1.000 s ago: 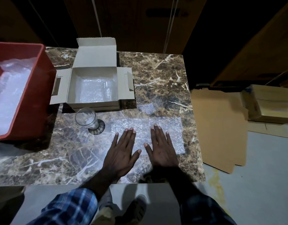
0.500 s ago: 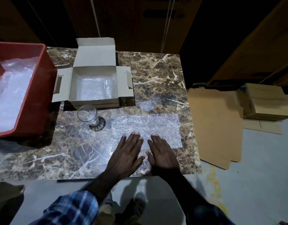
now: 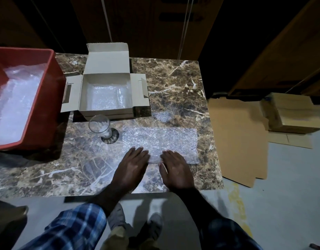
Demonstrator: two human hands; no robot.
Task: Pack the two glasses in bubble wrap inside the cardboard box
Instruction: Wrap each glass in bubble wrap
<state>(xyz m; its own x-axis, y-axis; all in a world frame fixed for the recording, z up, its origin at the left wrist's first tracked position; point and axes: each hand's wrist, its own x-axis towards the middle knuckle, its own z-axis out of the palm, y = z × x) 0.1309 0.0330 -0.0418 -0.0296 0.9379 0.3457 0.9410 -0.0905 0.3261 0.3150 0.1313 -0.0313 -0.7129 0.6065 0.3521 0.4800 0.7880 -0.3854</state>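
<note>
Bubble wrap (image 3: 160, 141), limp and light, lies under my flat, unclenched left hand (image 3: 131, 168) and right hand (image 3: 176, 170); fragile glass (image 3: 99, 126) at ten o'clock wants a mid-body hold.

A clear footed glass (image 3: 99, 126) stands upright on the surface, just in front of the box (image 3: 106, 95) near the far edge. The box is plain cardboard, open, its lid flap raised behind and side flaps spread; inside lies a bubble-wrapped bundle (image 3: 107, 98) with a second glass (image 3: 121, 97) showing through at its right. A flat rectangular sheet of bubble wrap (image 3: 161, 141) lies toward the right near corner, right of the standing glass and apart from it.
</note>
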